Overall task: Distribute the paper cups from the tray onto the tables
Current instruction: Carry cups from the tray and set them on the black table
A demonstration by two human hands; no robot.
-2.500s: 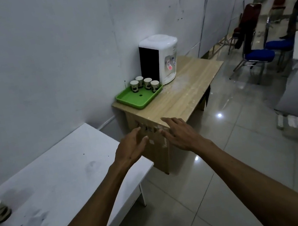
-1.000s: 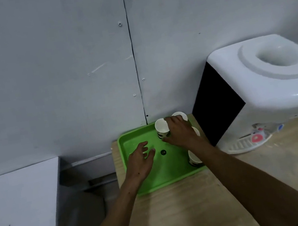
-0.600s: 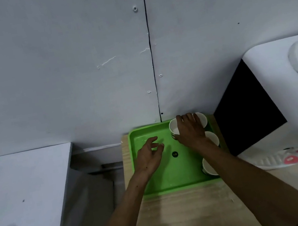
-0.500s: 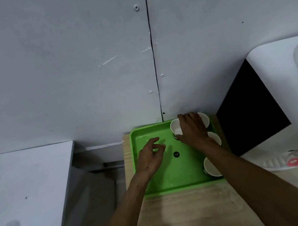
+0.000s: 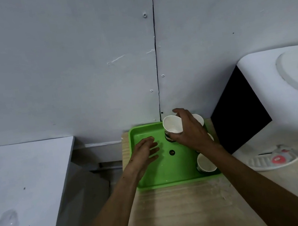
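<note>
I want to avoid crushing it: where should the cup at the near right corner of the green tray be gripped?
Grip the near cup around its side wall just below the rim, coming from above; it stands upright, mouth open, beside the green tray wall.

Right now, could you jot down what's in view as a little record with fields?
Tray: green tray on the wooden table
Right hand: right hand grips a paper cup, tilted
Left hand: left hand open, fingers spread above the tray
Other cups: three, partly hidden, along the tray's right side
Beside tray: white water dispenser
</note>
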